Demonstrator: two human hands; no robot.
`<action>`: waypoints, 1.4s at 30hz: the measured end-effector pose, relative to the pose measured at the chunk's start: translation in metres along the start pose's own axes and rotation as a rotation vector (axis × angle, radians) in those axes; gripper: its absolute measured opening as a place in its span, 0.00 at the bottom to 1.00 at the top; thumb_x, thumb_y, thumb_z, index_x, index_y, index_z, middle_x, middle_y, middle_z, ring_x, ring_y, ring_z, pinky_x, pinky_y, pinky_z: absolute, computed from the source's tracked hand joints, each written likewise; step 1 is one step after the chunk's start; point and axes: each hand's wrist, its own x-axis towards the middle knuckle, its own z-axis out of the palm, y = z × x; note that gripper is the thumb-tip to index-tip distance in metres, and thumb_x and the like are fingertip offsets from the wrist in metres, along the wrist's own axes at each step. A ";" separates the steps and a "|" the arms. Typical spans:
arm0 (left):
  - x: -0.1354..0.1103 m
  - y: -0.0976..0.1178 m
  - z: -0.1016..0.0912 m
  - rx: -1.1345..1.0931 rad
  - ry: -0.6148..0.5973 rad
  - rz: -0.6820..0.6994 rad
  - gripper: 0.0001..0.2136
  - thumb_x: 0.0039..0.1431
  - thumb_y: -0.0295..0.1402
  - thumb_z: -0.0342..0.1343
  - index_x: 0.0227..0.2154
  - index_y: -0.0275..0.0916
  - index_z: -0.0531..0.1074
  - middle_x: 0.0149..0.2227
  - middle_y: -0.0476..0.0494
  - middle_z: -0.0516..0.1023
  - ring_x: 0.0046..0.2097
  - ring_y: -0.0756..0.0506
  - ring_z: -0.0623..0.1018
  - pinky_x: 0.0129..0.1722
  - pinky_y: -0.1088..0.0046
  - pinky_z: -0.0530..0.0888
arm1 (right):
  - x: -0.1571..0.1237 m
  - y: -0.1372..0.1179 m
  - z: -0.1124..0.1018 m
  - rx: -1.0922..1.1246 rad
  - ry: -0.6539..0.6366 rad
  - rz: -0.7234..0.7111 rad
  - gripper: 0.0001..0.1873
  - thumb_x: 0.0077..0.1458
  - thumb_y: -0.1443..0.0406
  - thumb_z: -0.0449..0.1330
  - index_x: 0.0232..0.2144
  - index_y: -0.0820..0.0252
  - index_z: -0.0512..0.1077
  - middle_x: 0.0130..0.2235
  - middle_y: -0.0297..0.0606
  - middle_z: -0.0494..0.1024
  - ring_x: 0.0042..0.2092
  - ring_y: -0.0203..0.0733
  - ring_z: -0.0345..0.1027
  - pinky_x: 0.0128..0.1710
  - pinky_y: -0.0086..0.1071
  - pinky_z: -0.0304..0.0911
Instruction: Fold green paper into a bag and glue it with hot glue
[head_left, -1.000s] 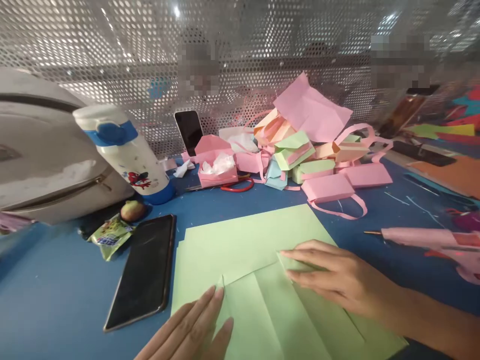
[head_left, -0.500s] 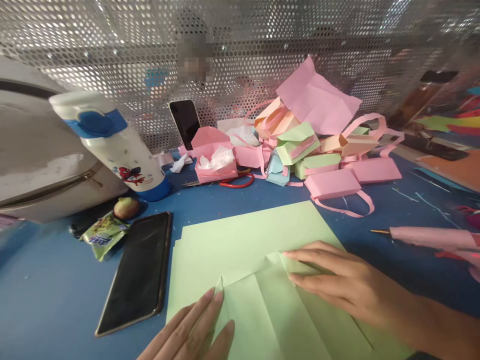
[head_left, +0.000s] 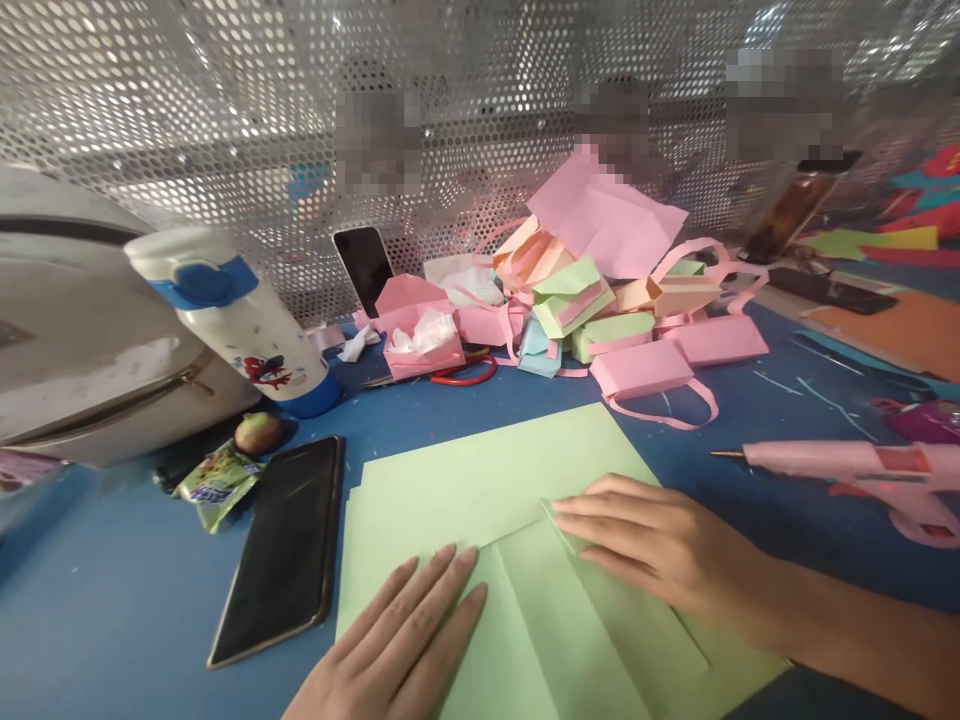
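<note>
Ok so far L there's a pale bag (head_left: 97, 350), smooth fabric w/ a metal zip, & a tilted-looking white bottle (head_left: 262, 340) w/ blue lid and base just beside it. Near that: a small round brownish fruit or veg (head_left: 259, 433) (can't tell which), a crinkly green snack packet (head_left: 221, 485), and a flat glossy black phone (head_left: 281, 550) on the blue tabletop (head_left: 90, 600).

Next along, near side, is the L hand (head_left: 405, 640), palm down, fingers straight & slightly spread on the folded green sheet (head_left: 540, 610), not gripping afaict. Sheet's matte w/ long straight creases, lying mid-table nr side on a stack of green paper (head_left: 465, 470) w/ crisp square corners.

Far side behind it: a pink paper box (head_left: 426, 355) stuffed w/ crumpled white stuff, red-handled scissors (head_left: 465, 378), then a heap of boxy paper pieces (head_left: 570, 300), pink, green, orange & blue, some w/ curly strap loops.

R hand (head_left: 660, 535) comes in from the R, fingers stretched out, tips touching the sheet's raised far corner. Thumb's hidden so idk if it's pinching.

Far R of that, a pink plastic glue gun (head_left: 825, 460), metal nozzle pointing L.
</note>
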 end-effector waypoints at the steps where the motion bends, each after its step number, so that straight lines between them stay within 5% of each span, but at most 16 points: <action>1: 0.006 -0.001 -0.002 -0.011 0.001 0.031 0.32 0.68 0.53 0.36 0.67 0.38 0.55 0.65 0.42 0.65 0.66 0.40 0.63 0.67 0.62 0.57 | 0.002 -0.001 0.000 -0.018 0.017 -0.019 0.14 0.66 0.71 0.52 0.51 0.65 0.73 0.49 0.45 0.79 0.48 0.43 0.72 0.47 0.36 0.74; 5: 0.036 -0.003 -0.012 -0.078 0.004 0.139 0.36 0.66 0.55 0.40 0.66 0.32 0.55 0.62 0.36 0.69 0.62 0.37 0.68 0.63 0.59 0.65 | 0.008 -0.003 0.001 -0.096 0.081 -0.103 0.14 0.64 0.75 0.51 0.47 0.68 0.74 0.45 0.47 0.79 0.44 0.45 0.72 0.42 0.38 0.74; 12: 0.085 0.004 -0.018 -0.241 -0.233 -0.025 0.27 0.67 0.49 0.47 0.61 0.35 0.62 0.47 0.37 0.73 0.44 0.39 0.71 0.44 0.58 0.73 | 0.013 -0.005 0.006 -0.220 0.123 -0.130 0.14 0.65 0.75 0.51 0.45 0.69 0.75 0.40 0.46 0.80 0.40 0.43 0.73 0.39 0.37 0.74; 42: 0.080 0.009 -0.010 -0.221 -0.214 -0.036 0.25 0.68 0.42 0.47 0.64 0.36 0.58 0.50 0.38 0.70 0.48 0.37 0.68 0.49 0.56 0.68 | 0.016 -0.013 0.002 -0.553 0.171 -0.275 0.13 0.64 0.76 0.52 0.42 0.69 0.77 0.38 0.43 0.82 0.40 0.44 0.73 0.34 0.38 0.68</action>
